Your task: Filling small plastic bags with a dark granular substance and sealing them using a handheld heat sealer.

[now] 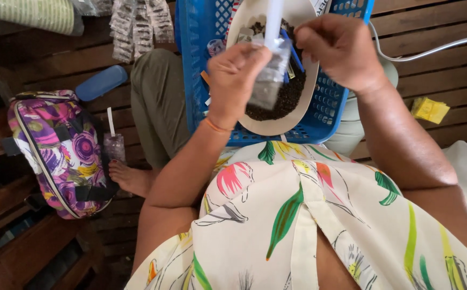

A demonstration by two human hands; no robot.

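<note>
Clear small packet (268,80) at top centre: I'm pinching it with left hand (232,80), right hand (340,48) closed on its top; tilting risks spilling dark grains beyond the white bowl (303,104).

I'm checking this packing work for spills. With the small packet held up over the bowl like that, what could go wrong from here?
1. The small clear packet of dark grains hangs pinched in the left hand with the right hand at its top; if its mouth is open, a slip could scatter grains.
2. The white bowl sits in a blue basket on the lap; a knee shift might tip it.
</note>
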